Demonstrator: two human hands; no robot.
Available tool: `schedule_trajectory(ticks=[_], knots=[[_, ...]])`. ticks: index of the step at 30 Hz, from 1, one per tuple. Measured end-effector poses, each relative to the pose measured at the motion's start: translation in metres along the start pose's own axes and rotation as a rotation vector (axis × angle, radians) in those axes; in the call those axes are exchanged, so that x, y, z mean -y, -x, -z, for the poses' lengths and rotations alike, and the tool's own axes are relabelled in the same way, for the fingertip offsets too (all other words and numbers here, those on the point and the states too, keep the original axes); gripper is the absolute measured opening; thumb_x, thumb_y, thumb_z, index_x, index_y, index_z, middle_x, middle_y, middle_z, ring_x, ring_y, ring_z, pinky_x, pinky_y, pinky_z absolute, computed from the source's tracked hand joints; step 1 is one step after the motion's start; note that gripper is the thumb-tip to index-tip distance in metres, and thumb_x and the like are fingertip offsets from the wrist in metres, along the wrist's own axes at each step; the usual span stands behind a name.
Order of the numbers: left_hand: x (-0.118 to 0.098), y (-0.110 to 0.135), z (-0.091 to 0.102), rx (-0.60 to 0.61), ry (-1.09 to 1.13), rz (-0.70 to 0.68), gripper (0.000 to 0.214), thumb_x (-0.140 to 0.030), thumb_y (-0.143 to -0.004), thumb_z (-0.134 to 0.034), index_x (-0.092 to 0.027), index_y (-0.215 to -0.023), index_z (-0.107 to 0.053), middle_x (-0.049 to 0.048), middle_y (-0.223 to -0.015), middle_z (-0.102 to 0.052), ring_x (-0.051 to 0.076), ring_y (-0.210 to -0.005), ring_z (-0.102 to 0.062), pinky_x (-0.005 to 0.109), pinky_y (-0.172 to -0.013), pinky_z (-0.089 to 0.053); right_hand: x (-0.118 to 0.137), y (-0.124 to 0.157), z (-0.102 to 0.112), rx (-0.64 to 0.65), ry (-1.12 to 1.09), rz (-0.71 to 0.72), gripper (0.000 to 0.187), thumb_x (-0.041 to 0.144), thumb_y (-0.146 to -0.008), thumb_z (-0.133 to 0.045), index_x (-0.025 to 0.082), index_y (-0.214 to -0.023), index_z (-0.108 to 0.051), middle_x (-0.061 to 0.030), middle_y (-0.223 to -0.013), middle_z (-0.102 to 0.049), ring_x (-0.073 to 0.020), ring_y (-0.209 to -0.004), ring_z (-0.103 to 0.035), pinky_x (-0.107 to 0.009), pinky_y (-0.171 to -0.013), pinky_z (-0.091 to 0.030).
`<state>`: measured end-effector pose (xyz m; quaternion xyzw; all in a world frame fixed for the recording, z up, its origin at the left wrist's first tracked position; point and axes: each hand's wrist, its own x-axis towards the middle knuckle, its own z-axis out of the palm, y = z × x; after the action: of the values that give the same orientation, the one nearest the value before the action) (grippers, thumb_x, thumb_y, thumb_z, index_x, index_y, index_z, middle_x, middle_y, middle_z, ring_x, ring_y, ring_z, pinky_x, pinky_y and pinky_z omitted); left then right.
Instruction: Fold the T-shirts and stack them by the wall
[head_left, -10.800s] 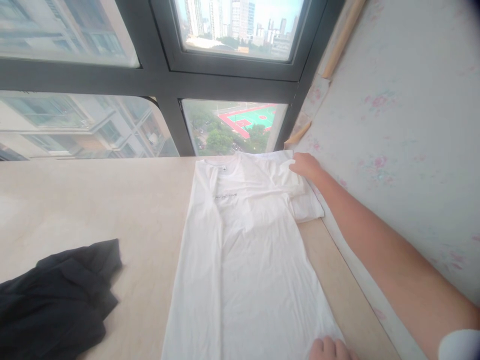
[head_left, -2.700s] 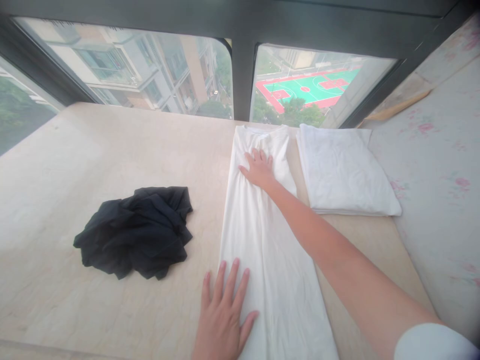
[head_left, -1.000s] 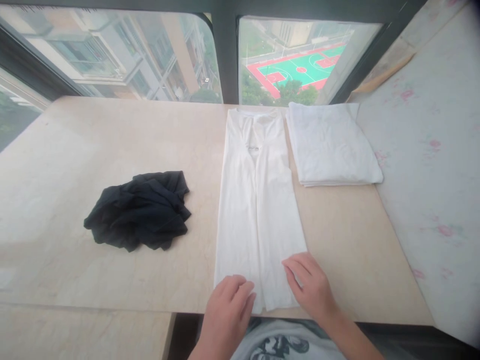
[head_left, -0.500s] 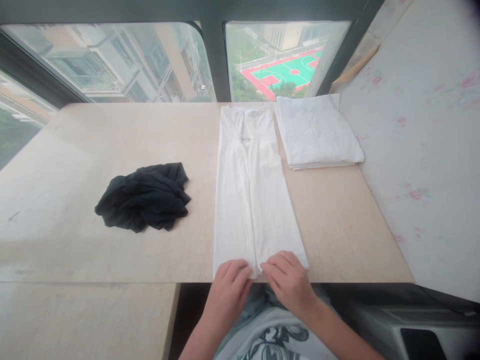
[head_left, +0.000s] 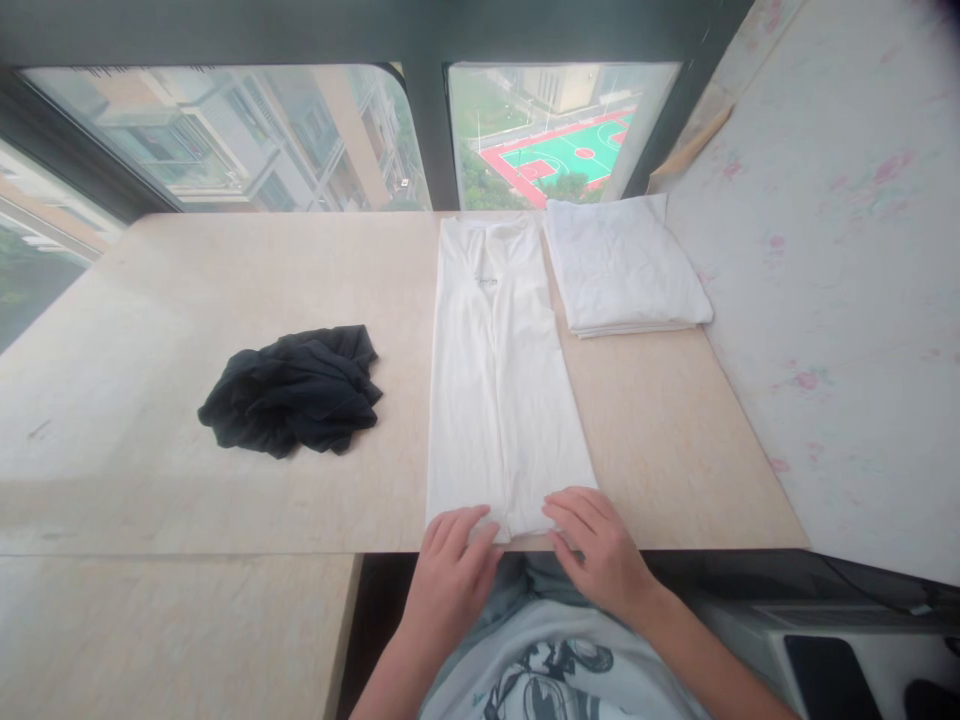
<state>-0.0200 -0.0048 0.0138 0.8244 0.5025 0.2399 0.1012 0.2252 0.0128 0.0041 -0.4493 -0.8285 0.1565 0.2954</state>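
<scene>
A white shirt (head_left: 491, 390) lies flat in a long narrow strip, its sides folded in to a seam down the middle. Its collar points to the window and its hem lies at the table's near edge. My left hand (head_left: 455, 555) rests on the hem's left corner, fingers stretched and thumb apart. On the right corner lies my right hand (head_left: 600, 548), its fingers flat on the cloth and its thumb spread below them. Both palms hide parts of the hem.
A crumpled black garment (head_left: 292, 390) lies to the left on the table (head_left: 150, 290). Folded white cloth (head_left: 622, 262) sits at the back right, close to a flowered wall panel (head_left: 847, 300). Windows (head_left: 247, 140) border the far edge.
My hands have moved apart along the hem, from close to the middle seam out toward the corners, and their fingers have spread. The camera view has shifted slightly.
</scene>
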Motion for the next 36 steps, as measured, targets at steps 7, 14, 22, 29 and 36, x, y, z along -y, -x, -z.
schedule_trajectory(ticks=[7, 14, 22, 29, 36], knots=[[0.034, 0.021, 0.021, 0.031, -0.182, -0.055, 0.036, -0.039, -0.086, -0.071, -0.02, -0.116, -0.064, 0.0122, -0.127, -0.063, 0.031, -0.122, -0.054, 0.05, -0.104, -0.042, -0.033, 0.022, 0.022, 0.082, 0.148, 0.058, 0.036, 0.026, -0.089, -0.061, 0.016, -0.123, -0.06, -0.0143, -0.128, -0.059, -0.0269, -0.12, -0.053, -0.046, -0.098, -0.048], [0.033, 0.036, 0.012, 0.017, -0.172, -0.046, 0.026, -0.02, -0.088, -0.067, -0.023, -0.114, -0.067, 0.0087, -0.115, -0.067, 0.025, -0.112, -0.058, 0.046, -0.103, -0.043, -0.023, 0.039, 0.012, 0.12, 0.199, 0.04, 0.038, 0.03, -0.088, -0.061, 0.016, -0.123, -0.06, -0.0148, -0.123, -0.06, -0.0275, -0.115, -0.054, -0.049, -0.097, -0.048], [0.022, 0.063, 0.0, -0.075, -0.092, -0.112, 0.033, 0.0, -0.09, -0.049, -0.022, -0.106, -0.069, 0.0043, -0.106, -0.072, 0.019, -0.103, -0.062, 0.044, -0.107, -0.04, -0.018, 0.059, 0.005, -0.009, 0.188, 0.068, 0.031, 0.004, -0.088, -0.049, 0.017, -0.11, -0.065, -0.0084, -0.103, -0.064, -0.0199, -0.101, -0.058, -0.042, -0.094, -0.048], [0.033, 0.059, 0.001, -0.102, -0.262, -0.062, 0.035, -0.009, -0.09, -0.058, -0.024, -0.12, -0.066, 0.0083, -0.12, -0.069, 0.023, -0.115, -0.061, 0.048, -0.111, -0.037, -0.019, 0.061, 0.002, -0.063, 0.234, 0.1, 0.033, 0.004, -0.088, -0.052, 0.02, -0.112, -0.067, -0.0083, -0.112, -0.067, -0.0203, -0.111, -0.059, -0.043, -0.098, -0.048], [0.051, 0.048, 0.0, -0.139, -0.198, -0.18, 0.036, 0.0, -0.085, -0.058, -0.019, -0.114, -0.067, 0.0072, -0.107, -0.073, 0.022, -0.105, -0.063, 0.048, -0.106, -0.042, -0.027, 0.057, 0.007, -0.03, 0.169, 0.164, 0.035, 0.003, -0.088, -0.049, 0.019, -0.112, -0.069, -0.0072, -0.111, -0.07, -0.0185, -0.108, -0.061, -0.04, -0.094, -0.052]])
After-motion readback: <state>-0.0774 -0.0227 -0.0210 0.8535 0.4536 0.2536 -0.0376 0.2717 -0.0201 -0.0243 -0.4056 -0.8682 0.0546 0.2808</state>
